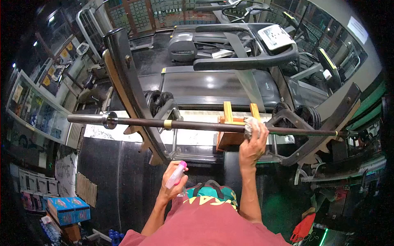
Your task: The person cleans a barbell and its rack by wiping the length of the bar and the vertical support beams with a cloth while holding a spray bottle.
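Observation:
A long dark barbell (197, 125) lies across the two uprights of a rack, its thick silvery sleeve end at the left. Pressed on the bar right of its middle is a pale crumpled cloth (248, 128), with my right hand (253, 144) closed around it. My left hand (169, 180) is held low in front of my body, below the bar and away from it. Its fingers wrap round a small spray bottle (176, 175) with a pink top.
Dark uprights (130, 92) rise at left and right, with weight plates (158, 100) near them. A wooden stand (230, 137) sits behind the bar. Treadmills (213, 88) fill the space beyond. A blue carton (69, 210) stands at lower left.

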